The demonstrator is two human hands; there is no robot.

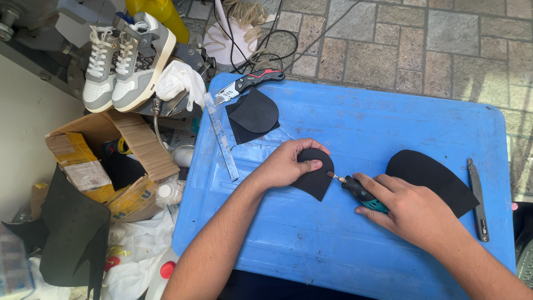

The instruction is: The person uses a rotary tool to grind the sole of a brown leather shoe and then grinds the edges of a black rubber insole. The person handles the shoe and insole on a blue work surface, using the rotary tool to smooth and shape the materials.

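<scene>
My left hand (pixel 287 165) presses a small black rubber heel piece (pixel 316 180) flat on the blue plastic table (pixel 344 244). A teal and black rotary tool (pixel 361 194) is gripped in my right hand (pixel 413 211), its tip touching the right edge of that piece. Beside my right hand lies a larger black rubber sheet (pixel 433 175).
Two more black rubber cutouts (pixel 252 115), a folding utility knife (pixel 247 82) and a clear ruler (pixel 222 136) lie at the table's far left. A thin metal blade (pixel 477 200) rests near the right edge. Left of the table stand grey-white sneakers (pixel 122 66), a cardboard box (pixel 111 161) and cables.
</scene>
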